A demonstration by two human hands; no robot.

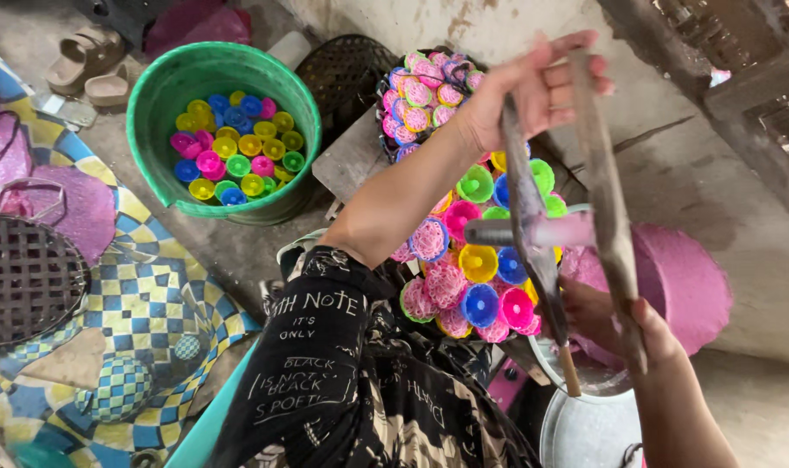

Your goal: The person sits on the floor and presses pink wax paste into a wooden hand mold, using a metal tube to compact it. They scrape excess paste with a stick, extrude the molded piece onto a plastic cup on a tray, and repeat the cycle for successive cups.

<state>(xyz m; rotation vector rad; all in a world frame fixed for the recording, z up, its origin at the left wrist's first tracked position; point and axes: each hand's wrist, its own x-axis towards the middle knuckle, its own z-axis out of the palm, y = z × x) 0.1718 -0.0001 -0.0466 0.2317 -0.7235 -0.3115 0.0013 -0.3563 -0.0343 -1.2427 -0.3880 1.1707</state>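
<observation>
My left hand is up at the far end of the long press, fingers partly curled round the tops of its two worn arms, thumb on one and fingers reaching to the other. My right hand sits low and near, under the press; a little of it wraps the right arm, but the tool hides most of it, so I cannot tell how far it is closed. Between the arms a short pinkish tube lies crosswise, just right of the heap of moulds, some filled with pink paste, some bare. Right of that sits the pink dough mound, and a metal bowl is near, below the press.

To do this well, I think I should keep the arms lined up over the tube, squeeze evenly from both ends, and hold the press clear of the filled moulds so nothing gets knocked. The green tub of empty cups is well apart on the far left.
</observation>
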